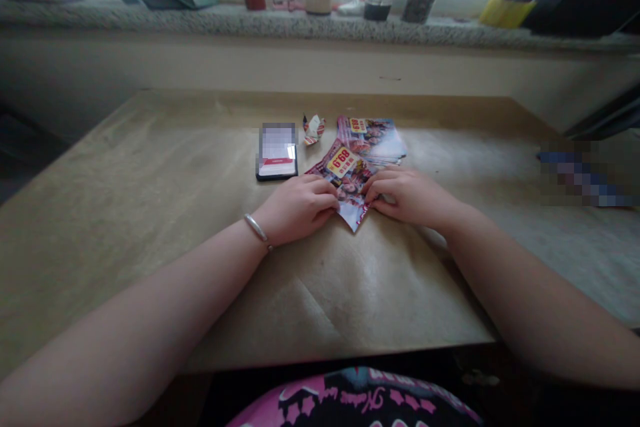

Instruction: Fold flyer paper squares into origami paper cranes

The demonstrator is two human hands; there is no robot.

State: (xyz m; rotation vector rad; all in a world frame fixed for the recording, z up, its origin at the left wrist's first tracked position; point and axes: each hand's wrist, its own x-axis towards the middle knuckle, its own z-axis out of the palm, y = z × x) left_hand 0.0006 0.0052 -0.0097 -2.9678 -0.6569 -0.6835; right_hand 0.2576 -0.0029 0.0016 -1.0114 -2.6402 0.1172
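Note:
A colourful printed sheet of paper (343, 167) with a yellow price tag lies on the brown table (150, 200) in front of me. My left hand (295, 207), with a silver bracelet on its wrist, presses its curled fingers on the sheet's left edge. My right hand (407, 197) pinches the sheet's right side with closed fingers. Both hands hold the same sheet, and its lower corner pokes out between them.
A stack of similar printed sheets (375, 137) lies just behind. A small folded paper figure (313, 128) sits beside a phone (277, 153). Beyond the table, a stone windowsill (300, 23) carries bottles and jars. A blurred object (585, 173) lies at the right.

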